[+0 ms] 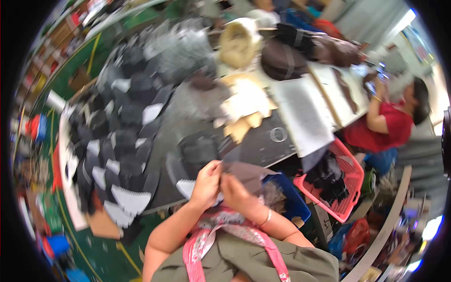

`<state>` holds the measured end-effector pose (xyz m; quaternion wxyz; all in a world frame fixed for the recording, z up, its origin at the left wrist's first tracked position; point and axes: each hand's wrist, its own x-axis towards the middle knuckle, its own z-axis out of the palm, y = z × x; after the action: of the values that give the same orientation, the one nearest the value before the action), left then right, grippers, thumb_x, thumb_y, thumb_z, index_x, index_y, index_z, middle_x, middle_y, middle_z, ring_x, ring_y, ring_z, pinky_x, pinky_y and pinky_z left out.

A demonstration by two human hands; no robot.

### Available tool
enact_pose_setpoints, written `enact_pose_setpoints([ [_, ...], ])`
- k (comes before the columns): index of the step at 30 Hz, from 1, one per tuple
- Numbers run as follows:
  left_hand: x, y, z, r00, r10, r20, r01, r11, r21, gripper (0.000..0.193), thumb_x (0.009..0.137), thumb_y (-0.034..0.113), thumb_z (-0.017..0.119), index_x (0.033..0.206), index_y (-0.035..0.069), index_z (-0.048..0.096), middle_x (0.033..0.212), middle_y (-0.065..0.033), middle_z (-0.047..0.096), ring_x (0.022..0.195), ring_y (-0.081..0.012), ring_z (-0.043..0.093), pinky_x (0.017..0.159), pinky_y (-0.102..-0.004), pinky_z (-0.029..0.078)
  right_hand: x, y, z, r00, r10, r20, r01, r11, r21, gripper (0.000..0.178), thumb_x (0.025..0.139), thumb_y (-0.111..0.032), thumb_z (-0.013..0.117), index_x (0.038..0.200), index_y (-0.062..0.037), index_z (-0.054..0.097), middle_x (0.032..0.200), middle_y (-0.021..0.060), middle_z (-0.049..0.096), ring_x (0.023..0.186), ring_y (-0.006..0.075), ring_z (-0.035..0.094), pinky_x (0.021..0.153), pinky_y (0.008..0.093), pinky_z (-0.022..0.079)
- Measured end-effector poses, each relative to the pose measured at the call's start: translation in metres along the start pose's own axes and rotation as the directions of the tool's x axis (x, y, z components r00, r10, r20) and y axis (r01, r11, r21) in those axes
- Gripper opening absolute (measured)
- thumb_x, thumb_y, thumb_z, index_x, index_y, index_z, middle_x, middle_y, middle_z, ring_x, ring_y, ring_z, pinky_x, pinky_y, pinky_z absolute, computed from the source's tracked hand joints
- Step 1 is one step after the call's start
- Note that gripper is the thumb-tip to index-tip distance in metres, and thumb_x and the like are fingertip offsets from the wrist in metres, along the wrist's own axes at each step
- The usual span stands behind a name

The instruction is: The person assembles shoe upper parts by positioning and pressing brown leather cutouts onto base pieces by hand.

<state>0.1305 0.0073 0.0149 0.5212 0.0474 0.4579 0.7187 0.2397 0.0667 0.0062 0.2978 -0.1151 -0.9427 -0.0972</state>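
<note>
As brown cloth (252, 176) stretched rightward, long axis crosswise, right hand (237, 193) lay nearer; it and left hand (205, 186) pinched left end, fingers closed.

A blue bin (296, 198) stands just left of a pink basket (348, 207); beyond the basket, a person in red (383, 124); below it, a red bag (360, 233).

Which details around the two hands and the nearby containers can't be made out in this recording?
All in the head view:
- Whatever lies between the fingertips of the left hand and right hand: blurred, covered by the fingers.
- Left side of the blue plastic bin: hidden behind the thin brown sheet and right forearm.
- Exact shapes of the black pieces in the red plastic basket: blurred, overlapping.
</note>
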Motion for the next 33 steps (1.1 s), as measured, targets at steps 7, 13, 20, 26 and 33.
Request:
enact_pose_setpoints([
  [7, 0.008, 0.003, 0.022, 0.915, 0.387, 0.115, -0.357, 0.641, 0.679, 0.020, 0.094, 0.012, 0.047, 0.080, 0.000, 0.054, 0.061, -0.0018, 0.051, 0.057, -0.0063, 0.041, 0.049, -0.0254, 0.035, 0.010, 0.010, -0.036, 0.876, 0.476, 0.070, -0.364, 0.561, 0.744, 0.006, 0.081, -0.001, 0.060, 0.086, 0.0029, 0.059, 0.070, 0.0071, 0.061, 0.065, 0.0164, 0.062, 0.055, 0.0275, 0.046],
  [13, 0.027, 0.016, 0.045, 0.732, 0.658, 0.179, -0.516, 0.363, 0.775, 0.017, 0.091, 0.011, 0.053, 0.078, -0.001, 0.053, 0.055, -0.0081, 0.046, 0.051, -0.0098, 0.040, 0.047, -0.0293, 0.035, -0.011, 0.053, -0.036, 0.660, 0.534, 0.528, 0.051, -0.733, 0.678, 0.017, 0.087, -0.020, 0.061, 0.086, -0.0042, 0.054, 0.073, 0.0045, 0.056, 0.069, 0.0136, 0.052, 0.064, 0.0278, 0.045],
  [20, 0.028, 0.023, 0.020, 0.942, 0.333, 0.035, -0.326, 0.888, 0.324, 0.025, 0.096, 0.023, 0.048, 0.078, 0.006, 0.052, 0.068, 0.0062, 0.047, 0.059, -0.0003, 0.036, 0.051, -0.0186, 0.032, -0.040, 0.111, -0.035, 0.382, 0.428, 0.819, 0.521, -0.832, 0.192, 0.025, 0.095, -0.020, 0.046, 0.073, -0.0064, 0.047, 0.062, -0.0004, 0.039, 0.055, 0.0111, 0.036, 0.051, 0.0246, 0.033],
  [26, 0.005, 0.021, 0.020, 0.993, 0.119, 0.001, -0.117, 0.976, 0.183, 0.022, 0.097, 0.022, 0.047, 0.081, 0.006, 0.051, 0.069, 0.0071, 0.048, 0.061, 0.0008, 0.039, 0.055, -0.0164, 0.034, -0.091, 0.108, 0.005, 0.049, 0.712, 0.700, -0.323, -0.652, 0.686, 0.026, 0.092, -0.021, 0.053, 0.070, -0.0127, 0.044, 0.052, -0.0057, 0.031, 0.042, 0.0039, 0.028, 0.036, 0.0206, 0.021],
  [33, 0.002, 0.022, 0.014, 0.997, 0.051, 0.049, -0.059, 0.982, 0.179, 0.020, 0.096, 0.020, 0.048, 0.084, 0.006, 0.052, 0.072, 0.0052, 0.053, 0.064, 0.0000, 0.046, 0.058, -0.0179, 0.040, -0.229, 0.101, 0.068, 0.494, 0.816, 0.299, -0.828, 0.547, -0.125, 0.019, 0.082, -0.018, 0.061, 0.080, 0.0001, 0.055, 0.070, 0.0148, 0.057, 0.056, 0.0288, 0.056, 0.049, 0.0384, 0.043],
])
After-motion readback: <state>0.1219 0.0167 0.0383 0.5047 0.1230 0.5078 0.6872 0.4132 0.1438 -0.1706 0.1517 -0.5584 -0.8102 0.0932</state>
